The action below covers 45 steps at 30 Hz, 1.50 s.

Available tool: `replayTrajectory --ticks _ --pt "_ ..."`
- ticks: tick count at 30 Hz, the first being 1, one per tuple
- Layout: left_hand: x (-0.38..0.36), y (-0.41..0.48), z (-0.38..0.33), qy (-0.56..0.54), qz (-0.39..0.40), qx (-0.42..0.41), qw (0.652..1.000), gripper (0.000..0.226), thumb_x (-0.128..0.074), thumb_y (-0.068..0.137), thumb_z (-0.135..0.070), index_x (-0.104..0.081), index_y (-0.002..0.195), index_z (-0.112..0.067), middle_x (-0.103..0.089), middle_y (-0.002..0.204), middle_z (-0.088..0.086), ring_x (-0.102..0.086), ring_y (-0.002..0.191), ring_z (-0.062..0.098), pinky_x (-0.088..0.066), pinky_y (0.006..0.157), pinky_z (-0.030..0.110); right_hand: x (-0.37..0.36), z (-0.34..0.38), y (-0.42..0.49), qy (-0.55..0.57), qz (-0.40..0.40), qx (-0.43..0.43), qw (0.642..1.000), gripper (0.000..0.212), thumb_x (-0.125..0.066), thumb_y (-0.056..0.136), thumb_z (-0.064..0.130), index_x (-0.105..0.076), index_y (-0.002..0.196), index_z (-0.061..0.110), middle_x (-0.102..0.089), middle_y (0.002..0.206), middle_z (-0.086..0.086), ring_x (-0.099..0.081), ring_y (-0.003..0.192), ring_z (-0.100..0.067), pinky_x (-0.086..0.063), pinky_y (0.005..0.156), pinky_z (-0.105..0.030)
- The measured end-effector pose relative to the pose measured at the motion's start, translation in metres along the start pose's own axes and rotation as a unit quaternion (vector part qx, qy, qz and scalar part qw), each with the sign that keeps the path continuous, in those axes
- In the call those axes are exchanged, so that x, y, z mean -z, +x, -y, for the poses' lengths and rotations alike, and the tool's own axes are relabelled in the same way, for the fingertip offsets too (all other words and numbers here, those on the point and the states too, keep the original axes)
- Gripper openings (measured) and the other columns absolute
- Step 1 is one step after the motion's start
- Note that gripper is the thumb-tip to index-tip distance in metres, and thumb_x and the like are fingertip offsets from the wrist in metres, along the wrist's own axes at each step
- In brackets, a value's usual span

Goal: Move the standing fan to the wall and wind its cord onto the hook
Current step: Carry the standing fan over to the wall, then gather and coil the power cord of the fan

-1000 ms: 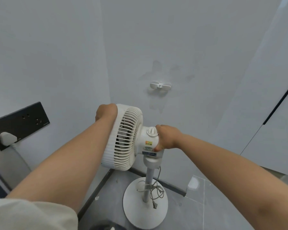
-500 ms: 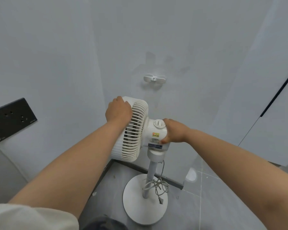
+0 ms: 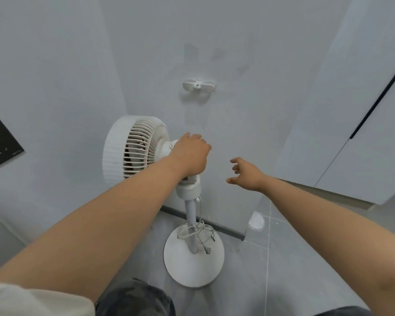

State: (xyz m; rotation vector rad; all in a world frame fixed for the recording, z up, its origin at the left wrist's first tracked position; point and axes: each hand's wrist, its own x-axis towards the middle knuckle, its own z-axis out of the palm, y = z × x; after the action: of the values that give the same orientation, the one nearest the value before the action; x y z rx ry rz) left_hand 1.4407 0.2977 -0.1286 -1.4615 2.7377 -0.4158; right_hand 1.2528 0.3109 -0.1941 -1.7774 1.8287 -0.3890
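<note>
Against the far wall, under the hook [image 3: 198, 85]: standing fan [image 3: 132, 149] upright, its round base [image 3: 193, 265] on the floor tiles near the skirting.

- Left hand [image 3: 189, 153] is curled over the motor housing behind the grille, gripping it.
- Right hand [image 3: 246, 174] is in the air beside the fan, fingers spread and loosely bent, holding nothing.
- Cord [image 3: 198, 233] sits in a loose tangle round the foot of the pole, plug end on the base.

Risk: the fan is top-heavy and steadied by one hand. Tugging the tangle free low down could drag the pole and tip the head into the wall (how tightly the loops are snagged, I can't tell). Slack winds may slide off the hook.

Since a moment ago: the left hand has left the grille rim for the housing, and the right hand has let go.
</note>
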Motion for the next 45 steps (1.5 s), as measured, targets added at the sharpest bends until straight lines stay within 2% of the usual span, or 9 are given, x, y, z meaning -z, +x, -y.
replayTrajectory --ticks 12,17,21,25,27,29,33,37,45 --pt "-0.056 -0.021 -0.037 -0.016 -0.046 -0.02 0.999 0.062 -0.042 0.089 -0.007 -0.021 0.147 -0.01 -0.009 0.159 0.008 0.005 0.147 0.024 0.001 0.118 0.041 -0.076 -0.044 0.001 0.019 0.086 -0.067 0.994 0.049 -0.055 0.088 0.006 -0.043 0.136 0.004 -0.048 0.137 -0.015 -0.049 0.123 -0.026 -0.04 0.102 -0.032" --pt "-0.083 -0.038 -0.037 0.02 -0.11 -0.021 0.994 0.074 -0.054 0.077 -0.004 -0.027 0.146 -0.008 -0.011 0.158 0.014 -0.001 0.147 0.031 -0.002 0.117 0.046 -0.097 -0.057 0.002 0.08 0.097 -0.11 0.986 0.045 -0.049 0.088 -0.004 -0.047 0.133 0.001 -0.049 0.135 -0.016 -0.048 0.122 -0.026 -0.04 0.099 -0.029" --pt "-0.106 -0.052 -0.024 0.031 -0.148 -0.112 0.982 0.061 -0.074 0.051 -0.002 -0.066 0.112 -0.005 -0.051 0.137 0.019 -0.043 0.132 0.036 -0.03 0.106 0.053 -0.11 -0.052 0.006 0.141 0.121 -0.131 0.974 0.044 -0.05 0.089 -0.004 -0.048 0.132 0.005 -0.05 0.131 -0.017 -0.05 0.101 -0.022 -0.043 0.084 -0.029" --pt "-0.122 -0.059 -0.019 -0.017 -0.154 -0.179 0.972 0.028 -0.073 0.058 0.003 -0.072 0.085 -0.003 -0.066 0.117 0.019 -0.057 0.119 0.035 -0.04 0.101 0.047 -0.118 -0.043 0.013 0.175 0.14 -0.14 0.964 0.047 -0.046 0.089 -0.006 -0.046 0.134 0.008 -0.05 0.132 -0.017 -0.052 0.119 -0.033 -0.044 0.1 -0.042" --pt "-0.126 -0.059 -0.022 -0.047 -0.13 -0.163 0.977 0.023 -0.076 0.052 0.004 -0.07 0.071 -0.005 -0.071 0.085 0.011 -0.069 0.09 0.03 -0.058 0.073 0.036 -0.122 -0.038 0.017 0.172 0.144 -0.14 0.964 0.053 -0.04 0.087 -0.008 -0.045 0.136 0.011 -0.05 0.132 -0.017 -0.052 0.119 -0.034 -0.043 0.101 -0.045" --pt "-0.125 -0.055 -0.027 -0.093 -0.107 -0.129 0.981 0.023 -0.075 0.046 0.004 -0.065 0.063 -0.009 -0.062 0.061 0.004 -0.063 0.058 0.023 -0.047 0.045 0.026 -0.125 -0.035 0.02 0.17 0.154 -0.142 0.963 0.058 -0.037 0.085 -0.009 -0.043 0.139 0.013 -0.05 0.134 -0.015 -0.055 0.114 -0.032 -0.044 0.1 -0.045" --pt "-0.124 -0.046 -0.035 -0.228 -0.049 0.025 0.972 0.026 -0.051 0.083 -0.003 -0.068 0.101 -0.011 -0.069 0.097 0.005 -0.063 0.091 0.024 -0.047 0.073 0.032 -0.131 -0.033 0.027 0.185 0.172 -0.14 0.957 0.058 -0.037 0.082 -0.009 -0.048 0.134 0.013 -0.048 0.137 -0.017 -0.055 0.11 -0.029 -0.042 0.078 -0.034" --pt "-0.125 -0.032 -0.04 -0.423 -0.005 0.2 0.884 0.038 -0.042 0.088 -0.001 -0.066 0.114 -0.016 -0.069 0.109 0.001 -0.061 0.105 0.017 -0.048 0.094 0.032 -0.133 -0.034 0.031 0.234 0.156 -0.157 0.947 0.035 -0.04 0.083 -0.007 -0.06 0.104 0.013 -0.056 0.115 -0.011 -0.044 0.094 -0.019 -0.036 0.077 -0.03" --pt "-0.126 -0.029 -0.039 -0.42 0.006 0.192 0.887 0.04 -0.041 0.09 -0.003 -0.064 0.12 -0.017 -0.07 0.107 0.0 -0.061 0.104 0.017 -0.046 0.097 0.032 -0.129 -0.04 0.025 0.258 0.234 -0.158 0.924 0.025 -0.035 0.074 -0.012 -0.046 0.07 0.011 -0.06 0.073 -0.013 -0.047 0.071 -0.019 -0.031 0.059 -0.025"
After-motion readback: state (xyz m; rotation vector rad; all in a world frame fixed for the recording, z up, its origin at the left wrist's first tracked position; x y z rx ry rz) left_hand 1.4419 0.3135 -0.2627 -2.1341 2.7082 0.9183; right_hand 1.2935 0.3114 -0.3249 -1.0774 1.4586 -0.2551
